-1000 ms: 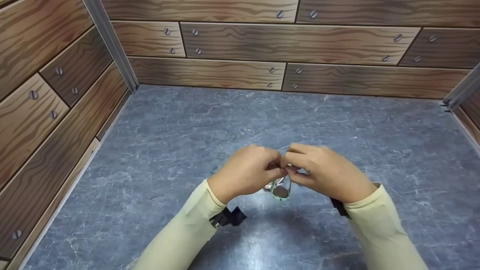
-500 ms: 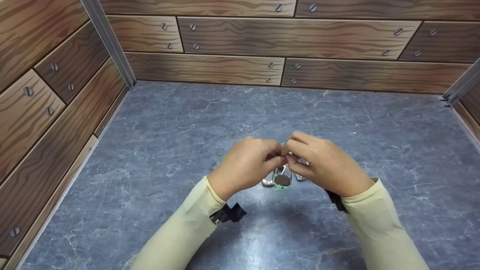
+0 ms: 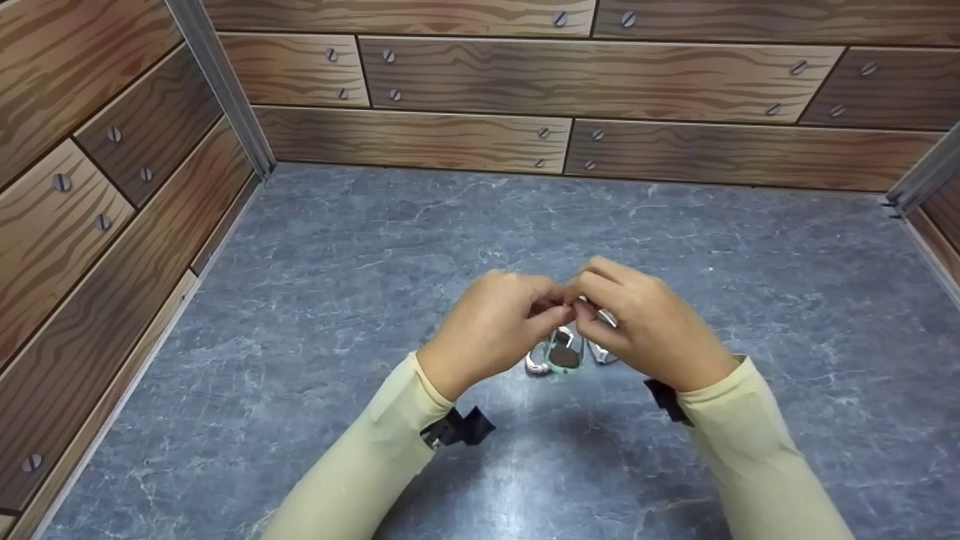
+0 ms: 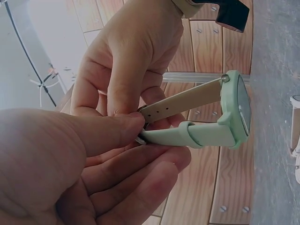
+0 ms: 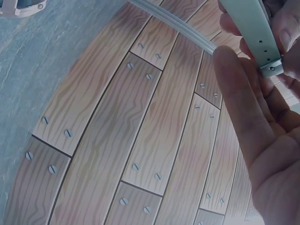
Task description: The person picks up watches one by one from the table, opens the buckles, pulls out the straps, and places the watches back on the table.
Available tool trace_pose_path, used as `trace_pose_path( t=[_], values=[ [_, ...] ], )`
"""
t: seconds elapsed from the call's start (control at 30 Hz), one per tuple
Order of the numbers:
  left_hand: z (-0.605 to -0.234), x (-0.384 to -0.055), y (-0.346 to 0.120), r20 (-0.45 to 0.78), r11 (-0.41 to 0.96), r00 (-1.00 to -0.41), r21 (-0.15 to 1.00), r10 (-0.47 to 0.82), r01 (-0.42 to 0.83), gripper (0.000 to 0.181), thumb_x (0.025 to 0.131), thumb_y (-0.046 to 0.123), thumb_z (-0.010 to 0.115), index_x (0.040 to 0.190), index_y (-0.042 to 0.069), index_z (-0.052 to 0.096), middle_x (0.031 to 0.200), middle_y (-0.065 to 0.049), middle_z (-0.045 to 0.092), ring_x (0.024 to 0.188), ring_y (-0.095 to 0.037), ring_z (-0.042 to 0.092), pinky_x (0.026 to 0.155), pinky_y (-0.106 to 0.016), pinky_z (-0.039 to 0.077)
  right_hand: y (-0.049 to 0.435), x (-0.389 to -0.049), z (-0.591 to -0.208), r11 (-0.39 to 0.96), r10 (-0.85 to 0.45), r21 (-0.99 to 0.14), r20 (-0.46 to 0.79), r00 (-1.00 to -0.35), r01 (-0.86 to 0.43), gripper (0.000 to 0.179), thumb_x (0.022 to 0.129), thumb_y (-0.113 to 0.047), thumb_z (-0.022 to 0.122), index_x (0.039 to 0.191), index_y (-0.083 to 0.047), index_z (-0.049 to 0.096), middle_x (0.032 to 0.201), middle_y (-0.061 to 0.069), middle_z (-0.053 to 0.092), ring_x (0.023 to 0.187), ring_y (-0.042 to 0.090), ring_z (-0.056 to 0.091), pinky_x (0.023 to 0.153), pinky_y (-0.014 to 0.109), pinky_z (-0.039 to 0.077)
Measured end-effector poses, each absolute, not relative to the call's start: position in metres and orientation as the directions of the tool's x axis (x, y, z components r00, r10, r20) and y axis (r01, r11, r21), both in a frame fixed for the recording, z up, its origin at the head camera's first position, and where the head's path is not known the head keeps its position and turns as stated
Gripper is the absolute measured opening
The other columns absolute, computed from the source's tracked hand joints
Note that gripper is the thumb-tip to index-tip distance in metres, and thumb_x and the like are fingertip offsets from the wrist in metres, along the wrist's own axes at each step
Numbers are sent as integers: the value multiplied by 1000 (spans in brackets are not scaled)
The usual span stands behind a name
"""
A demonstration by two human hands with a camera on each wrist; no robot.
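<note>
A wristwatch [image 4: 234, 110] with a mint-green case and strap hangs between both hands, its strap looped and its face turned toward the table. My left hand [image 3: 487, 330] pinches the strap ends near the buckle, thumb on top. From the other side my right hand [image 3: 637, 322] holds the strap at the same spot, its fingertips meeting the left ones. The buckle [image 5: 272, 69] and the strap holes show in the right wrist view. A strap keeper [image 4: 190, 135] sits around the lower strap half. The fingers partly cover the buckle end.
On the grey-blue marbled table [image 3: 375, 247], a silvery curved item [image 3: 536, 366] and a second silvery item [image 3: 602, 352] lie beneath the hands. Wood-patterned walls [image 3: 450, 79] enclose the back and sides. Each wrist wears a black camera mount [image 3: 457, 427].
Both hands have shifted slightly up and away in the head view with the watch between them. More of the silvery items below now shows. Both hands keep their hold on the strap.
</note>
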State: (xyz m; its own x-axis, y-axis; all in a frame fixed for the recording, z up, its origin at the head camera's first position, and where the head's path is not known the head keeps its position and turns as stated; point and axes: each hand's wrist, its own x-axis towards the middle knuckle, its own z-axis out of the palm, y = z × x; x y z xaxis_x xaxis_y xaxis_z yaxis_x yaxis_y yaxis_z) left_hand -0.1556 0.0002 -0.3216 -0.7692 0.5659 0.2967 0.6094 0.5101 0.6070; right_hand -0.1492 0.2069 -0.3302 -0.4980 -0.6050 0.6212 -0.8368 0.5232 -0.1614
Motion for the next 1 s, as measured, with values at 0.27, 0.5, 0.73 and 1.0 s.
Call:
trace_pose_path(
  t=[0.27, 0.5, 0.73, 1.0],
  values=[
    [-319, -155, 0, 257, 478, -805, 694, 534, 539, 18, 102, 21, 68, 111, 10, 79, 93, 1, 79, 62, 0, 60, 60, -18, 49, 203, -149, -331, 544, -553, -163, 668, -498, -823, 25, 84, 13, 66, 98, -9, 67, 93, -1, 64, 74, 6, 56, 66, 17, 46],
    [-316, -156, -2, 239, 484, -824, 712, 513, 508, 17, 102, 21, 69, 109, 10, 79, 95, 1, 79, 74, -1, 67, 68, -19, 54, 196, -146, -332, 575, -491, -228, 672, -554, -786, 24, 87, 14, 63, 98, -7, 66, 93, 1, 62, 78, 8, 59, 69, 18, 50],
    [-318, -160, -4, 193, 485, -797, 704, 572, 519, 15, 101, 24, 70, 103, 12, 78, 85, 4, 76, 66, -2, 60, 63, -20, 51, 205, -143, -326, 572, -582, -238, 556, -593, -785, 20, 93, 6, 70, 105, -10, 70, 95, -4, 64, 78, 5, 56, 67, 23, 51],
    [-324, -160, -3, 112, 540, -761, 640, 638, 547, 17, 102, 30, 68, 98, 15, 76, 76, 10, 68, 59, -4, 51, 58, -21, 44, 214, -142, -323, 549, -707, -179, 422, -567, -817, 18, 91, 0, 76, 105, -10, 70, 94, -3, 65, 74, 7, 60, 64, 24, 54]
  ],
)
